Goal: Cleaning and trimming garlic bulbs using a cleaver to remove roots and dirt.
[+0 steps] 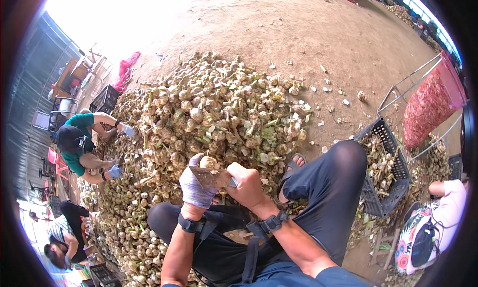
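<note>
My left hand (195, 188), in a pale purple-and-white glove, is closed around a garlic bulb (209, 162) with its rough side facing up. Bare and wrapped round a handle, my right hand (247, 188) grips a knife (210, 178). The knife's broad, brownish blade lies across the front of the left hand, just below the bulb. Whether its edge touches the bulb is hard to tell. Beyond both hands rises a large heap of garlic (214, 108) with dry stalks, and more bulbs spread down the left side.
A black crate (383, 207) holding garlic and scraps stands right of my knee. Behind it, a red mesh sack (428, 108) hangs on a metal frame (408, 80). A co-worker in green (82, 138) bends over the heap at left; another person (443, 217) sits at right.
</note>
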Available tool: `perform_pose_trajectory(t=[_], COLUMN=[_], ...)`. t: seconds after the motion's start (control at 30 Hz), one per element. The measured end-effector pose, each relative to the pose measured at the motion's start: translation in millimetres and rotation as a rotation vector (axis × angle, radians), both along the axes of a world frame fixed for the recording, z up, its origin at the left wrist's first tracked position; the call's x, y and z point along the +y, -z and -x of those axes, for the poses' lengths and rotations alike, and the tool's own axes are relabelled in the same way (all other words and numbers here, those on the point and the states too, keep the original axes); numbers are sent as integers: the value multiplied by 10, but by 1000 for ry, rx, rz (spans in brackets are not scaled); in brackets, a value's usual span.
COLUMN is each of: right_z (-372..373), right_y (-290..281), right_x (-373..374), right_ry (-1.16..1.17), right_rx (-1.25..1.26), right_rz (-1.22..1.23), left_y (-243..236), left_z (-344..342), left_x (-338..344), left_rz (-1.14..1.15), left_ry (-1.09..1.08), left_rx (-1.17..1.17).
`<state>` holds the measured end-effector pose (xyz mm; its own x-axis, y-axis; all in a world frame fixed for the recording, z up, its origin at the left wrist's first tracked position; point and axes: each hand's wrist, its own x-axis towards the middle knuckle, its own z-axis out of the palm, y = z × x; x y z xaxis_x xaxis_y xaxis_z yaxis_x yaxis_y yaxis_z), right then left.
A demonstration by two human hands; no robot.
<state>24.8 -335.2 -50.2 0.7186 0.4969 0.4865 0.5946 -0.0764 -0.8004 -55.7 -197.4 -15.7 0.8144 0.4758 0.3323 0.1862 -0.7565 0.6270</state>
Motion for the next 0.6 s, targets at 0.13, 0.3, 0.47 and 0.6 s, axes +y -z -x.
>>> perform_pose_trajectory(t=[0.13,0.3,0.47,0.6], right_z=[33,-129,-24,139], right_y=[262,1359,664,231], right_x=[63,-116,130,148], right_ry=[45,467,17,-483], right_rx=[49,414,980,1541], right_rz=[-13,420,-369,-721], left_y=[18,-129,-184,-230], left_z=[40,-32,-44,-103], left_x=[-20,-216,-178,-288], left_rz=[21,205,589,692], left_ry=[-51,36,116,167], left_rx=[-24,-267,-336,-272])
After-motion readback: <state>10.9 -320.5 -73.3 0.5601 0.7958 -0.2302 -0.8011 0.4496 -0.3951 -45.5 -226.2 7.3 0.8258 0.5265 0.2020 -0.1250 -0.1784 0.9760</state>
